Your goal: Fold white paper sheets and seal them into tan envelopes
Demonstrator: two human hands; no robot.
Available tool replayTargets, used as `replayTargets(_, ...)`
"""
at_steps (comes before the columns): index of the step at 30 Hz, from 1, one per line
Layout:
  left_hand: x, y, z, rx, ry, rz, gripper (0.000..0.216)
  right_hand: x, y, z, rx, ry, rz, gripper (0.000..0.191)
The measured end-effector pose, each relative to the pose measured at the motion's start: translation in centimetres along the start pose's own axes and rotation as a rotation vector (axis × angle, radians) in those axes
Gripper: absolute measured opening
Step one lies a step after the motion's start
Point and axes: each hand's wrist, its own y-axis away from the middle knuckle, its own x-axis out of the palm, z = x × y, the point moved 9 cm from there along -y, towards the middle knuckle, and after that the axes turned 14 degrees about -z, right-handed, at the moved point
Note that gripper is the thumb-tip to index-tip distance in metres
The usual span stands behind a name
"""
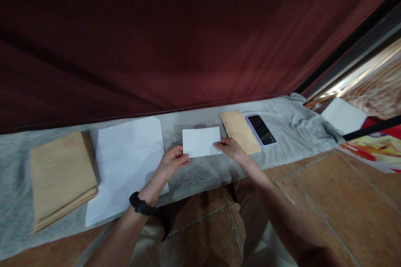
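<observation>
A small white rectangle of paper (201, 142), perhaps folded, is held between my two hands above the grey cloth. My left hand (172, 159) pinches its lower left corner, with the thumb on top. At the right edge, my right hand (230, 148) grips it between thumb and fingers. Just beyond my right hand lies a single brown envelope (241, 131). To the left of my left hand is a stack of white paper sheets (128, 162), its near right part partly hidden by my forearm.
A pile of brown envelopes (62, 175) sits at the far left. A phone (262, 130) with a dark screen lies right of the single envelope. The grey cloth (194, 183) covers a narrow surface against a dark red curtain (188, 41). Tiled floor (313, 192) shows below.
</observation>
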Motion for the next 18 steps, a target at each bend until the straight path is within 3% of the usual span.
replayTargets(3, 0.4, 0.2, 0.6, -0.045, 0.042, 0.024, 0.039, -0.2, 0.0, 0.3, -0.052, 0.072, -0.006, 0.036)
replayTargets(7, 0.0, -0.1, 0.8, -0.053, 0.071, -0.055, 0.033, 0.1, 0.2, 0.1, -0.074, 0.244, -0.01, 0.038)
replayTargets(11, -0.4, -0.2, 0.2, -0.044, 0.092, -0.095, 0.029, -0.8, 1.0, 1.2, -0.148, 0.349, -0.182, 0.014)
replayTargets(14, -1.3, -0.1, -1.3, 0.026, 0.167, -0.159, 0.028, -1.2, 2.6, 3.8, -0.322, 0.316, -0.282, 0.041)
replayTargets(18, -1.5, 0.6, -2.7, 0.082, 0.226, -0.169, 0.026, 1.5, 5.4, 7.8, -0.666, 0.289, -0.112, 0.063)
